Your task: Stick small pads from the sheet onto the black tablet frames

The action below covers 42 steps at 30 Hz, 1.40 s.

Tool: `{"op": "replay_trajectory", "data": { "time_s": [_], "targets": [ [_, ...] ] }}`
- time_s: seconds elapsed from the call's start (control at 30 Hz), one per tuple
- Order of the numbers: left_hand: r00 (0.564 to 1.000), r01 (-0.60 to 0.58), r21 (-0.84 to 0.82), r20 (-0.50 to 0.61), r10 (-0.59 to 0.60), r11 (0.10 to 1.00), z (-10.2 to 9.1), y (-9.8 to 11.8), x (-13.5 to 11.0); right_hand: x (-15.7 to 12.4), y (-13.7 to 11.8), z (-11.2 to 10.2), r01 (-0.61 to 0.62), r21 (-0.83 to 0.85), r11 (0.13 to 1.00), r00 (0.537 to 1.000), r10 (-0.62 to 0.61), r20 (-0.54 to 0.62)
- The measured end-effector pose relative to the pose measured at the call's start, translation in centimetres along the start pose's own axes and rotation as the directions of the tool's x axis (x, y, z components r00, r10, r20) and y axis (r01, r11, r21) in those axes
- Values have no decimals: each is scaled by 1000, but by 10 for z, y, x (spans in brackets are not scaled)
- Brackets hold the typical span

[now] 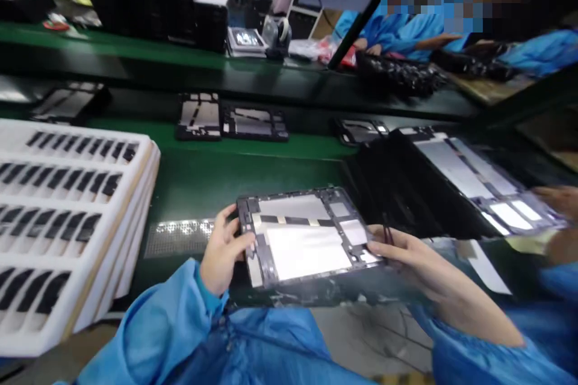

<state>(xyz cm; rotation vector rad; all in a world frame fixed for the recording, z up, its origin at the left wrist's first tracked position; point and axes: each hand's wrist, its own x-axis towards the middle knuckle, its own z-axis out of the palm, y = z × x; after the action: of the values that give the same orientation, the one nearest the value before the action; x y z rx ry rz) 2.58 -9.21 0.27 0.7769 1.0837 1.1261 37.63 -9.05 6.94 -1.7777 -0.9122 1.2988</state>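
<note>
A tablet frame (307, 246) with a dark rim and bright silvery inner panels lies between my two hands, above the near edge of the green bench. My left hand (222, 248) grips its left side, thumb on top. At the lower right corner, my right hand (400, 248) pinches the frame with the thumb over the edge. Dark thin tips, perhaps tweezers (387, 231), show by the right fingers; what they are is not clear. Under my left hand's side lies a perforated metal strip (180, 237).
White foam trays (151, 159) with rows of dark small parts are stacked at left. More tablet frames (198, 115) lie along the back of the bench (253, 174). At right, a co-worker's hand (560, 204) is by a larger stack of frames (469, 174). Other people in blue sit behind.
</note>
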Motion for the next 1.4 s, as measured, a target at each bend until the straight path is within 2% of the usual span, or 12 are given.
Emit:
{"op": "replay_trajectory", "data": {
  "time_s": [0.1, 0.2, 0.3, 0.37, 0.43, 0.53, 0.67, 0.83, 1.17, 1.27, 1.33, 1.4],
  "targets": [
    [999, -37, 107, 11, 36, 994, 21, -29, -67, -10, 33, -10, 61, 21, 998, 983, -56, -177],
    [988, -143, 320, -12, 154, 937, 23, -46, -116, -8, 39, 8, 148, 80, 986, 979, -135, -152],
    [932, -282, 580, -25, 363, 764, 10, -34, -131, -8, 23, 40, 215, 118, 969, 975, -207, -81],
    [875, -358, 708, 27, 484, 608, 0, -6, -113, -5, 6, 66, 232, 118, 966, 970, -239, 51],
    [867, -430, 756, 193, 459, 494, -6, 26, -72, 4, -7, 92, 272, 88, 958, 924, -286, 256],
    [829, -559, 762, 516, 216, 327, -9, 56, 14, 29, -9, 125, 441, 5, 897, 786, -389, 482],
    [717, -653, 697, 695, -53, 294, -15, 45, 89, 55, 11, 141, 569, -115, 814, 697, -404, 592],
    [704, -660, 714, 696, -139, 233, -30, 24, 91, 51, 22, 139, 609, -174, 774, 680, -396, 617],
    [730, -635, 730, 674, -114, 251, -28, 27, 89, 47, 6, 138, 629, -215, 747, 678, -392, 622],
    [723, -662, 733, 680, -124, 156, -28, 28, 89, 20, 8, 136, 506, -112, 855, 770, -389, 506],
    [722, -668, 734, 680, -131, 125, -26, 28, 88, -13, 19, 140, 415, -18, 910, 870, -391, 301],
    [726, -663, 740, 672, -145, 114, -25, 29, 86, -47, 38, 148, 382, 37, 924, 917, -383, 107]
  ]
}}
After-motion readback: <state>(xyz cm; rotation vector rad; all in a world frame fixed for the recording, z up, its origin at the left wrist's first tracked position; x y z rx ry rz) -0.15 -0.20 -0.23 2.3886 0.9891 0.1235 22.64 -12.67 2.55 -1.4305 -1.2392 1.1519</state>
